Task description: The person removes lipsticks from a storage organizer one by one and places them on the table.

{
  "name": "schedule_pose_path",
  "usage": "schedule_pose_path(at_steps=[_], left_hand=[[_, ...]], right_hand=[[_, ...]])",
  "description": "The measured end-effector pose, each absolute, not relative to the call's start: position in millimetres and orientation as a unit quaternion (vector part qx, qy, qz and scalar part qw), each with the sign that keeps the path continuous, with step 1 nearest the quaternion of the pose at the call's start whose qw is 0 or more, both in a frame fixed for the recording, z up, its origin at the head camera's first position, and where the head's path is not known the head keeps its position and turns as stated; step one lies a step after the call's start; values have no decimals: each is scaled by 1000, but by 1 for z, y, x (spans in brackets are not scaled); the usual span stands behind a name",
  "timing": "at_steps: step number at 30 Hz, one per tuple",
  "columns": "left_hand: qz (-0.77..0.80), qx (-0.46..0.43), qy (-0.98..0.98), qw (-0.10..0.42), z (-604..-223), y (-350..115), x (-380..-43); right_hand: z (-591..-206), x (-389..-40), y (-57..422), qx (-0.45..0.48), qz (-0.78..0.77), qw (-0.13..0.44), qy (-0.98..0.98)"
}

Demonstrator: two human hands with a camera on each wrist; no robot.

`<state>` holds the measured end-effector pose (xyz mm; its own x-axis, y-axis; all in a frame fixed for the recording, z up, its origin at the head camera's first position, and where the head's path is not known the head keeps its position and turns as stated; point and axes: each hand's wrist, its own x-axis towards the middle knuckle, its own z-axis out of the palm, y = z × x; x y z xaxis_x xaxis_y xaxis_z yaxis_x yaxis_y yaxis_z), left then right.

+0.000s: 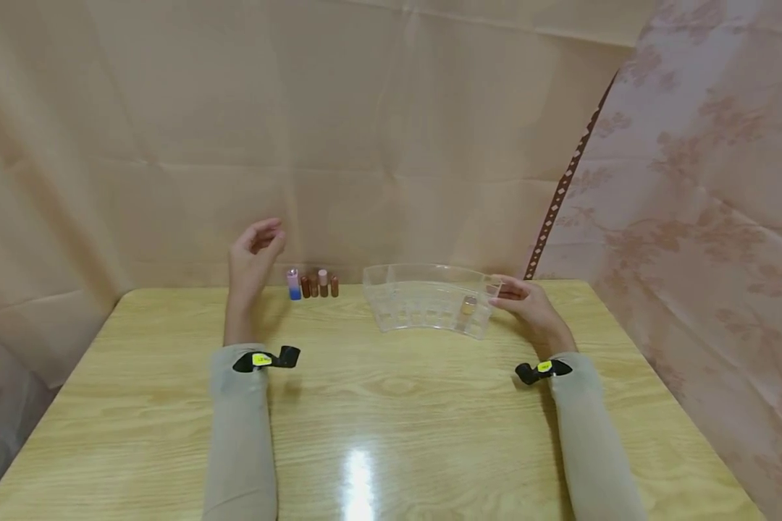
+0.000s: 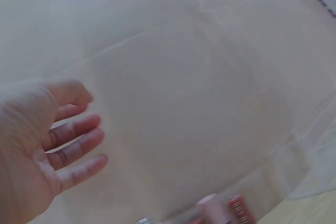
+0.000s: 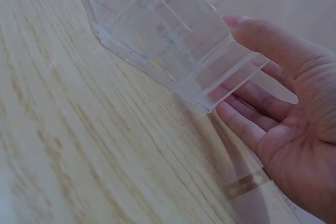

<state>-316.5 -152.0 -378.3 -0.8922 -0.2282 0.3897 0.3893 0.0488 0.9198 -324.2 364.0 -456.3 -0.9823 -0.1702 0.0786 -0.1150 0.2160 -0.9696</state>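
Observation:
A curved clear plastic cosmetics organizer with small compartments sits toward the back of the table. One gold-topped tube stands in a compartment near its right end. My right hand grips that end, thumb on one side and fingers behind the clear wall, as the right wrist view also shows. Raised at the back left, my left hand holds nothing; its fingers are loosely bent. Just right of it, a pink-and-blue lipstick stands in a row with several small brown tubes, one pink-capped.
The wooden table ends at a beige curtain right behind the tubes and organizer. A floral cloth hangs along the right side. Both wrists carry small black cameras.

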Motion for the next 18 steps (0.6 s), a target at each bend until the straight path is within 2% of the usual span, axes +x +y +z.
schedule_pose_path(at_steps=[6,18], left_hand=[[-731,-103,-639,217,-372,-116,-327],[-695,-208,-675,132,-378,-41,-329]], right_hand=[[-454,-333,359,-76,-623,25,778],[-453,-335,352,-83,-633,36,769]])
